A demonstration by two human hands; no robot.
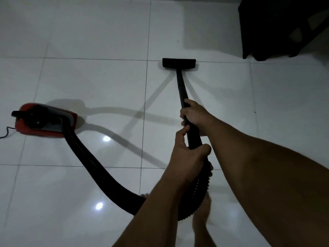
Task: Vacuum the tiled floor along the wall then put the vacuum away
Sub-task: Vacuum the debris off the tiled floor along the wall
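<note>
A black vacuum wand (pixel 181 86) runs from my hands out to a flat black floor nozzle (pixel 179 63) resting on the white tiled floor (pixel 89 82). My right hand (pixel 195 114) grips the wand higher up its shaft. My left hand (pixel 188 154) grips it lower, where the ribbed black hose (pixel 99 168) begins. The hose curves left across the tiles to the red and black vacuum body (pixel 44 120), which sits on the floor at the left.
A dark piece of furniture (pixel 284 27) stands at the top right corner. A thin black power cord (pixel 7 131) trails off the left edge from the vacuum body. My bare feet (pixel 201 216) stand below the hose. Ceiling lights glare on the glossy tiles.
</note>
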